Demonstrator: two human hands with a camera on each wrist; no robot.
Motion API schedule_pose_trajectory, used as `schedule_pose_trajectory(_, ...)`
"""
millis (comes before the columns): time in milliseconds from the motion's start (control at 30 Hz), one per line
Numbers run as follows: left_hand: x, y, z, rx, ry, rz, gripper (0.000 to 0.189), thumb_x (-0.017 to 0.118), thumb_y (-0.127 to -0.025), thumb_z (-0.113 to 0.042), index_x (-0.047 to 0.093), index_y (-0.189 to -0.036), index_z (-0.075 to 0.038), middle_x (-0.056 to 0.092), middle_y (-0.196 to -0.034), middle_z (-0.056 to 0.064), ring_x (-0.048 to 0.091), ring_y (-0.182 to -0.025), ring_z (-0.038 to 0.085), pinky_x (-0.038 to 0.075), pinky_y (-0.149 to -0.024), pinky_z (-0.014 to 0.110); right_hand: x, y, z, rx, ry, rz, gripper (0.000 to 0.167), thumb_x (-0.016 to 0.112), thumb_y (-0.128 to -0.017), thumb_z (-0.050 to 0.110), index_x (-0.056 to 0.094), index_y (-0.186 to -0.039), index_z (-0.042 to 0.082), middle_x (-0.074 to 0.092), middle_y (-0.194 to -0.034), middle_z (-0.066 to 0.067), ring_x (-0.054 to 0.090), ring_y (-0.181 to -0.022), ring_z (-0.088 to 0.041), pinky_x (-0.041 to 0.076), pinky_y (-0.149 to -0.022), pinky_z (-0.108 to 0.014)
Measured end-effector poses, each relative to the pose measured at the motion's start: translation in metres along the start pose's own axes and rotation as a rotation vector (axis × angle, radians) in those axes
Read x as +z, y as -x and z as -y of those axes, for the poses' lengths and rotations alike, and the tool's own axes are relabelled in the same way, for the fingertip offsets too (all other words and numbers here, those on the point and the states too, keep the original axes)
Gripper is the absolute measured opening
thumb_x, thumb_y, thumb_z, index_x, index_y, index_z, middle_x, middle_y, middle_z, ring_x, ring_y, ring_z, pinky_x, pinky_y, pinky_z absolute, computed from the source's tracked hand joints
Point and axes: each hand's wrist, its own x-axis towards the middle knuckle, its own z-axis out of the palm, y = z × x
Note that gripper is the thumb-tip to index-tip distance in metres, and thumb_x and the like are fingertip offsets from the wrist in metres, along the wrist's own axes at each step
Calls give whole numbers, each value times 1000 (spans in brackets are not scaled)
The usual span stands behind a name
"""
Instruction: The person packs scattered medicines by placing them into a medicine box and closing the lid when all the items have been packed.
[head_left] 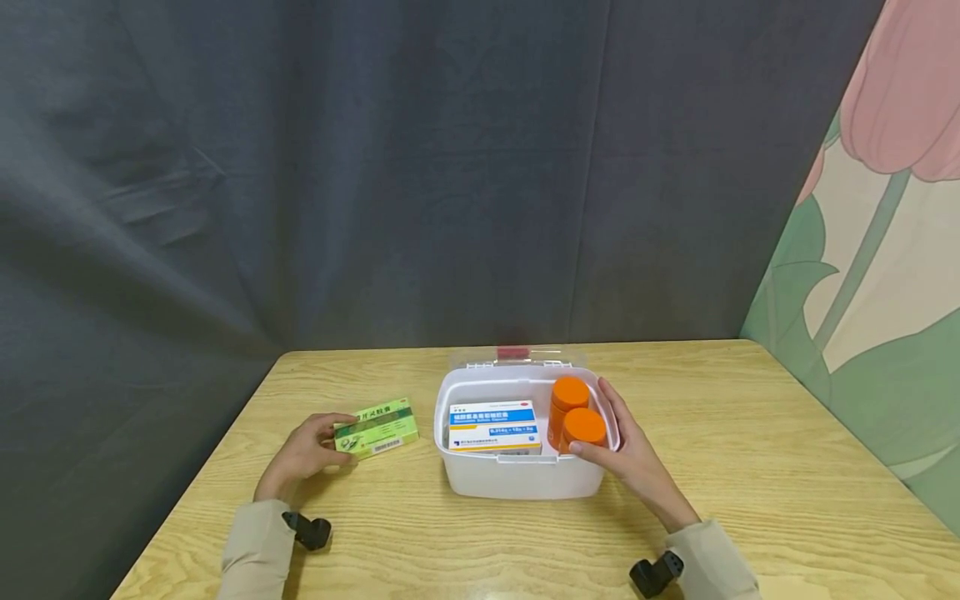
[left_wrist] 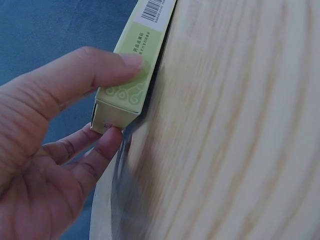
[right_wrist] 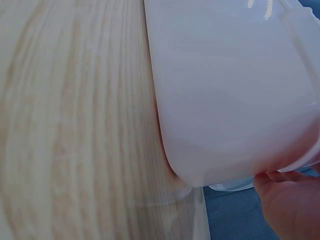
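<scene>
In the head view, my left hand (head_left: 306, 450) pinches the left end of a green medicine box (head_left: 386, 432), thumb on its near side. The left wrist view shows the thumb over the side of this medicine box (left_wrist: 132, 65) and fingertips at its end flap. My right hand (head_left: 637, 458) grips the right side of a white plastic storage box (head_left: 517, 482), its thumb reaching over the rim by an orange cap. Inside stand two orange bottles (head_left: 584, 426) on the right, and a white-and-blue medicine box (head_left: 493, 427) lies tilted on the left.
The storage box's clear lid (head_left: 555, 357), with a red part, stands open at its back. Everything rests on a wood-grain table (head_left: 465, 550). A dark curtain (head_left: 450, 183) hangs behind and left of it; a painted flower wall (head_left: 885, 333) is at right.
</scene>
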Motion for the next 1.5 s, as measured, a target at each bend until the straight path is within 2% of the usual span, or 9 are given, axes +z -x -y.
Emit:
schedule_pose_trajectory(300,-3,3,0,-22,-65,-29,62,86,-71,-5,60,-127,0,57,-103,14,52,-78,22,47,-65,32,0,0,2,5,5,-3,97,74,-86,19,8,-157,16,10,-160,-15,13,-142,-42,20,-103,-69)
schedule_pose_trajectory(367,-4,4,-1,-20,-71,-38,64,86,-71,-7,59,-128,-1,57,-105,16,54,-82,25,49,-68,34,0,0,2,5,3,-2,97,74,-86,19,8,-157,16,10,-160,-15,13,-142,-42,21,-103,-69)
schedule_pose_trajectory(500,-8,7,-4,-18,-53,-49,69,86,-73,-10,54,-134,-2,51,-123,25,57,-100,35,52,-81,44,0,0,1,11,4,0,97,74,-86,20,8,-157,17,10,-160,-15,13,-142,-42,21,-103,-69)
schedule_pose_trajectory(567,-9,7,-6,-31,-41,-48,73,85,-74,-11,51,-137,-2,49,-127,27,57,-105,39,52,-83,46,0,0,0,16,4,2,97,74,-87,20,8,-157,18,10,-160,-14,13,-142,-42,21,-103,-69)
schedule_pose_trajectory(767,-14,10,-12,-63,-7,-55,82,86,-73,-12,43,-142,1,52,-124,26,58,-106,40,52,-84,46,0,0,-1,17,6,2,98,75,-86,21,7,-157,17,10,-160,-14,13,-142,-42,21,-103,-69)
schedule_pose_trajectory(967,-17,13,-15,-79,10,-62,87,86,-74,-15,38,-144,2,47,-131,29,55,-110,44,51,-86,49,0,1,0,24,13,0,98,75,-86,23,8,-157,18,10,-160,-14,13,-142,-42,20,-102,-70)
schedule_pose_trajectory(1200,-18,12,-19,-140,56,-98,83,87,-72,-13,41,-141,-3,49,-128,25,57,-105,36,51,-80,40,0,1,-1,22,10,-2,98,75,-86,22,8,-157,18,11,-160,-14,13,-142,-43,20,-102,-70)
schedule_pose_trajectory(1333,-20,10,-21,-125,72,-100,81,87,-72,-13,43,-139,-3,51,-125,25,59,-102,33,51,-78,38,0,1,-2,26,10,0,98,75,-86,22,8,-157,18,10,-160,-14,13,-142,-42,20,-102,-70)
schedule_pose_trajectory(1500,-22,8,-23,-103,46,-102,84,88,-71,-15,42,-140,-1,51,-126,24,59,-103,36,53,-81,40,0,0,-3,31,15,-3,98,75,-86,23,8,-157,19,10,-160,-13,13,-143,-41,20,-103,-69)
